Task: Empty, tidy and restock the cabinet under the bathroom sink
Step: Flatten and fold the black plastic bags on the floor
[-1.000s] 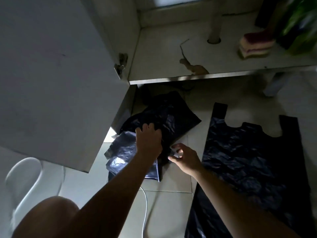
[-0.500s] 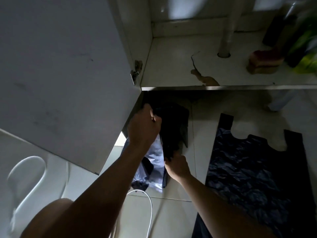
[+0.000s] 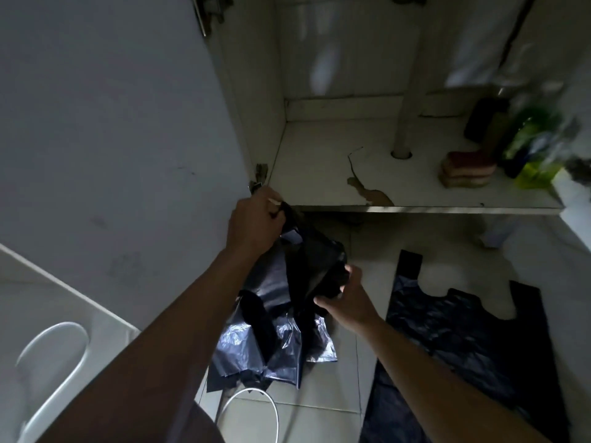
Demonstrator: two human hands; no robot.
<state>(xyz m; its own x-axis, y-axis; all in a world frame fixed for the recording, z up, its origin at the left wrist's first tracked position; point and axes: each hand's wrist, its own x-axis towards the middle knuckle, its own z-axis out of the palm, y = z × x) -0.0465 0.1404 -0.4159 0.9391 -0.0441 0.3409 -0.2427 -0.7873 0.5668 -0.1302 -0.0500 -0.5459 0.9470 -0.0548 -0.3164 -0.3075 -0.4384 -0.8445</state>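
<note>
At left, open cabinet door [image 3: 112,123]. Left hand [image 3: 254,227] clamped on the top of a black bag [image 3: 281,318], held up just below the cabinet floor [image 3: 319,155]. Right hand [image 3: 347,300] gripping its lower fold. Further right, 1 spare bag [image 3: 463,334] flat on the tiles. Looks like tidying: folding. Next calls for matching edges, then pressing flat.

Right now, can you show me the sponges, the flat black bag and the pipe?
sponges [image 3: 467,167], head view, on the stack's front side.
flat black bag [image 3: 447,340], head view, on its crinkled middle.
pipe [image 3: 406,107], head view, on its shaft.
</note>
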